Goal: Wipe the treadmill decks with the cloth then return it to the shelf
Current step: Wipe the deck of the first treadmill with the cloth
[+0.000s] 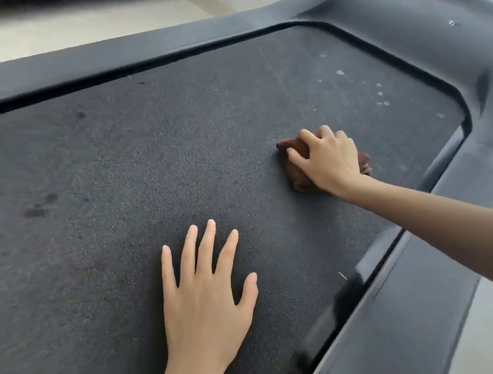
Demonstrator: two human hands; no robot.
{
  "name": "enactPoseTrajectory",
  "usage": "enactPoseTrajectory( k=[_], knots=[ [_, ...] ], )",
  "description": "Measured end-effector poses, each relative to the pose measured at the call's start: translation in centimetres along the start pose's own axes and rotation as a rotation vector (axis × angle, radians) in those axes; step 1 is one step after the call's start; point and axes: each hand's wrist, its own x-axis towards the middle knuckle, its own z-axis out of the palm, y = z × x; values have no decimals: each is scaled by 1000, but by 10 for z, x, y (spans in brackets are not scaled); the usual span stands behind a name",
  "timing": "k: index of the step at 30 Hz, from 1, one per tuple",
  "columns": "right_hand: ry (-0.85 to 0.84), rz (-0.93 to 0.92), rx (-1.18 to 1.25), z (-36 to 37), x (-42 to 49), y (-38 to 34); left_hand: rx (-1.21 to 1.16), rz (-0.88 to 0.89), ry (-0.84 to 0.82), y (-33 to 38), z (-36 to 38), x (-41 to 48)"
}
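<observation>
Right hand [328, 162], fingers curled, grips the crumpled brown cloth [297, 177] against the dark textured treadmill deck [110, 161] at 2 o'clock. Left hand [205, 299] lies flat, fingers spread, apparently bearing weight.

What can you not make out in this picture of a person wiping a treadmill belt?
Head view:
1. Most of the cloth, covered by the right hand.
2. The belt under the left hand, hidden by it.
3. The shelf, outside the frame.
4. The pale specks, too small to identify.
</observation>
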Motion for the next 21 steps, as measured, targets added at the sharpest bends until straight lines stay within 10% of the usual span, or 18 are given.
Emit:
enactPoseTrajectory(
  k=[10, 17, 21],
  knots=[
    [54, -606, 197, -22, -88, -27, -17, -11, 22, -1, 0, 3],
    [102, -30, 129, -2, -7, 1, 4, -64, 53, -1, 1, -1],
    [73, -52, 85, -2, 1, -24, 41, -120, 44, 0, -2, -10]
  ],
)
